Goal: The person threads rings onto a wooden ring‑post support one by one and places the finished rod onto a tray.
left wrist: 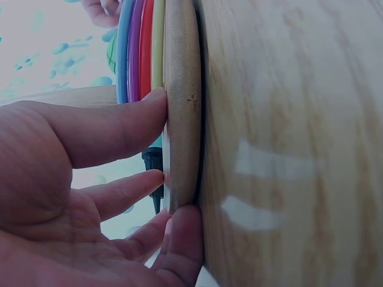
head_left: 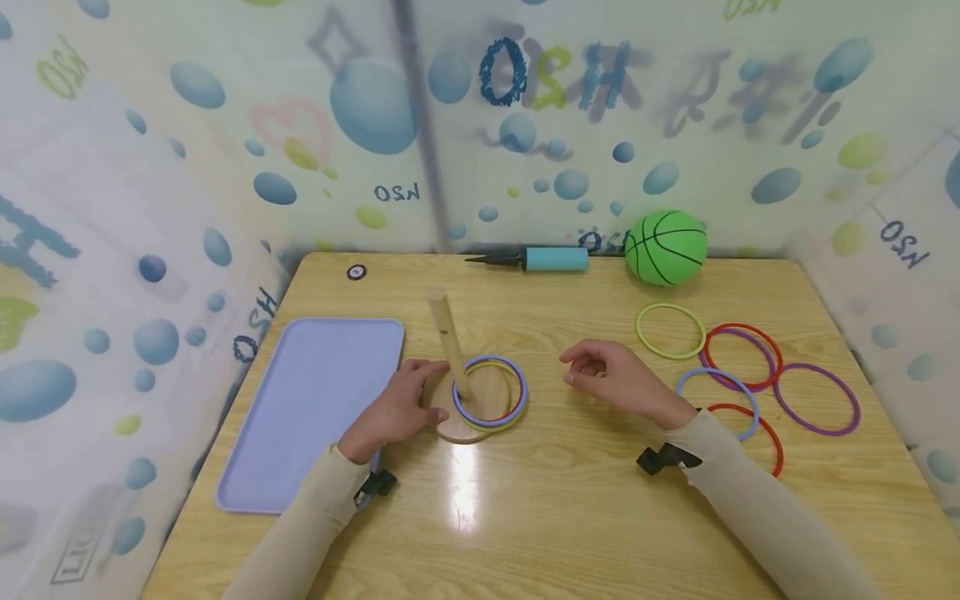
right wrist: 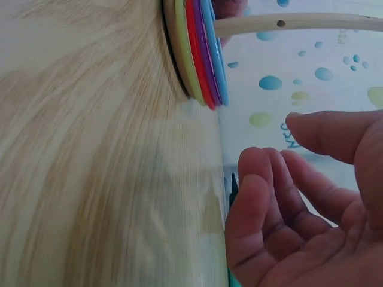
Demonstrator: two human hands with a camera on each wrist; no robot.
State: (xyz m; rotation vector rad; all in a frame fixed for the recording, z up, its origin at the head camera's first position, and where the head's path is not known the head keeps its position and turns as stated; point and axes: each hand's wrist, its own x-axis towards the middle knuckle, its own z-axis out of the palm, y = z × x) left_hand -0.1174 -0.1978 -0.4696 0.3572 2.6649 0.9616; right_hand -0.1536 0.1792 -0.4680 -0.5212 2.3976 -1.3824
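Observation:
A round wooden base (head_left: 457,434) with an upright wooden peg (head_left: 448,342) stands left of the table's middle. Stacked around the peg on the base, from the bottom up, are a yellow ring (left wrist: 158,54), a red ring (left wrist: 145,54), a purple ring (left wrist: 135,54) and a blue ring (left wrist: 124,54). My left hand (head_left: 397,408) rests on the base at its left side, thumb and index fingertips on the top face, other fingers by the rim. To the right of the stack, my right hand (head_left: 618,379) hovers over the table, fingers loosely bent and holding nothing.
Loose rings lie at the right: yellow (head_left: 671,357), red (head_left: 782,367), purple (head_left: 858,408), light blue (head_left: 757,408) and others overlapping. A lavender tray (head_left: 322,408) is at left. Along the back are a small black disc (head_left: 357,272), a blue hand pump (head_left: 557,259) and a green ball (head_left: 666,247).

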